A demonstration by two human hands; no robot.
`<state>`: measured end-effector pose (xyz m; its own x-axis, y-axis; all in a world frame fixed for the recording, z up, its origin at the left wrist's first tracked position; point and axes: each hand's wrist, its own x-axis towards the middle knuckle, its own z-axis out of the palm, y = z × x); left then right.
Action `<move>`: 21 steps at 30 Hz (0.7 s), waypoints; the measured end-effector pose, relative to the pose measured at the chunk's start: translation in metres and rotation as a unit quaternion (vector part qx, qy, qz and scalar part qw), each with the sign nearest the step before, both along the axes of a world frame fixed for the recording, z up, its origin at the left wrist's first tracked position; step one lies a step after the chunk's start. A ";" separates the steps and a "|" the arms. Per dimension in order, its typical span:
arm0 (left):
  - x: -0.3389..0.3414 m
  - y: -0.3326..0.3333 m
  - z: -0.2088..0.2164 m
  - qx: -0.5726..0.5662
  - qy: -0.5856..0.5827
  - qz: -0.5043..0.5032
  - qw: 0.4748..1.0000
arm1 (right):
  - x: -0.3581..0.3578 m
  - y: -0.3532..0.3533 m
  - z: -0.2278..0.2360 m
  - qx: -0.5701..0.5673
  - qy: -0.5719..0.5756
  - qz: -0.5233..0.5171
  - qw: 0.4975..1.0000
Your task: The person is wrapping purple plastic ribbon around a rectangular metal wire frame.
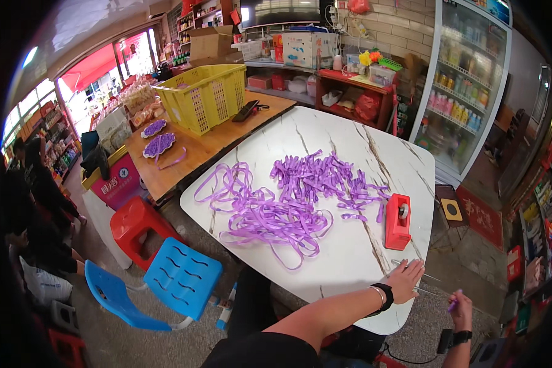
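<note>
The left hand (405, 283) is lying flat on the white counter (349, 279), just nearside of the red tape dispenser (398, 224), its grip relaxed over thin metal rods (432, 278). Right of the dispenser, the right hand (462, 313) is pinching a purple piece (452, 305); purple ribbons (282, 224) are lying left.

The tabletop (334, 276) is showing white with brownish-grey veining. Toward its left edge, ribbons (276, 224) are looking light purple; near its right edge, a tape dispenser (397, 234) is gleaming red. A chair (183, 279) is showing blue with wavy lines, a crate (211, 110) yellow.
</note>
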<state>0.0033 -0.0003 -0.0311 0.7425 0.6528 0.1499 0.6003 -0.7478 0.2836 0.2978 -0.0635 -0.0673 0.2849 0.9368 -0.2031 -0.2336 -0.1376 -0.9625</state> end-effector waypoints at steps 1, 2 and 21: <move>-0.001 0.000 -0.001 0.010 -0.001 0.002 1.000 | 0.010 -0.012 0.009 0.007 -0.005 -0.022 1.000; -0.002 -0.002 -0.001 0.008 -0.001 -0.001 1.000 | 0.019 -0.028 0.020 0.013 -0.009 -0.047 0.999; -0.116 -0.039 0.138 -0.409 -0.557 -0.053 0.721 | -0.260 -0.023 0.212 0.225 -0.282 0.172 0.916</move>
